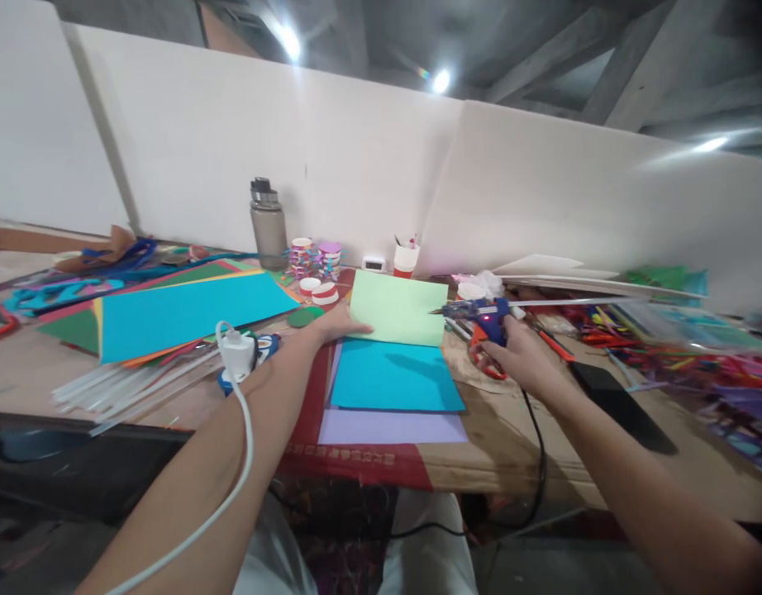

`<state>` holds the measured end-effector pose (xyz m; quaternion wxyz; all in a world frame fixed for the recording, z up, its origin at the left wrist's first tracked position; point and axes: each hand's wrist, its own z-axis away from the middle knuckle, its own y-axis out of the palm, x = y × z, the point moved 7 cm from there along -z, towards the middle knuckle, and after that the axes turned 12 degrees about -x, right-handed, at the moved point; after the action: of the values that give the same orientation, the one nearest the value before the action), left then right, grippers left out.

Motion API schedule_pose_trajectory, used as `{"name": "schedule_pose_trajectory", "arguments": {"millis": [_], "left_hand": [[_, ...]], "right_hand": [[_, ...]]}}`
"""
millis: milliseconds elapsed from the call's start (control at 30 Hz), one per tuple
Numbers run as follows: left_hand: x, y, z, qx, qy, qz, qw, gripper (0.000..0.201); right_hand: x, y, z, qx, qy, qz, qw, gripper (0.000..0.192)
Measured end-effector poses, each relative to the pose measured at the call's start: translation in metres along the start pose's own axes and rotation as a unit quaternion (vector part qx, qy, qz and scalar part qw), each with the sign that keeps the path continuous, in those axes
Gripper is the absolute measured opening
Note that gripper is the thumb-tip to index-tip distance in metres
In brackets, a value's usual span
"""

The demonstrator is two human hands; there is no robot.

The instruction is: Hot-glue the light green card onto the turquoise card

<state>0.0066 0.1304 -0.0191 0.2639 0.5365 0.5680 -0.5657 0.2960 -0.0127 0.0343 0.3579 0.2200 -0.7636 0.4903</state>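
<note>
left hand (339, 322) fingers flat on green sheet (398, 308) | right hand (522, 357) fingers clamped on glue gun (480, 314) | cup (406, 259) holds pens

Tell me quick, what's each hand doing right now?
Left hand: open, fingers on the light green sheet.
Right hand: closed around the blue glue gun.

Both forearms are bare, with no sleeves in view. The left hand (337, 321) and right hand (522, 357) wear no gloves, rings or watch. Pale, light-coloured clothing covers the lap (418, 537) below.
</note>
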Motion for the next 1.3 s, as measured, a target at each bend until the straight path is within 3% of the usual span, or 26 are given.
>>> {"name": "schedule_pose_trajectory", "arguments": {"millis": [133,267,433,567,733,933,1300], "left_hand": [[0.001,0.002,0.000,0.001,0.005,0.009,1.000,0.079],[-0.002,0.004,0.001,0.012,0.036,0.019,0.999,0.080],[-0.002,0.002,0.001,0.000,0.059,-0.014,0.998,0.078],[-0.001,0.002,0.001,0.003,0.070,-0.007,0.998,0.078],[0.003,0.005,-0.001,0.016,0.083,0.024,0.996,0.086],[0.004,0.006,-0.003,0.019,0.097,0.032,0.995,0.079],[-0.006,0.007,0.002,0.035,0.045,0.037,0.998,0.081]], "right_hand": [[0.037,0.033,0.021,0.083,-0.059,-0.031,0.994,0.034],[0.044,0.059,0.023,0.143,-0.101,-0.033,0.984,0.034],[0.053,0.078,0.018,0.127,-0.170,0.068,0.975,0.041],[0.060,0.089,0.020,0.130,-0.166,0.171,0.962,0.042],[0.067,0.096,0.022,0.120,-0.185,0.225,0.949,0.043],[0.067,0.103,0.021,0.121,-0.202,0.253,0.938,0.041],[0.046,0.081,0.014,0.118,-0.211,0.307,0.921,0.033]]}}
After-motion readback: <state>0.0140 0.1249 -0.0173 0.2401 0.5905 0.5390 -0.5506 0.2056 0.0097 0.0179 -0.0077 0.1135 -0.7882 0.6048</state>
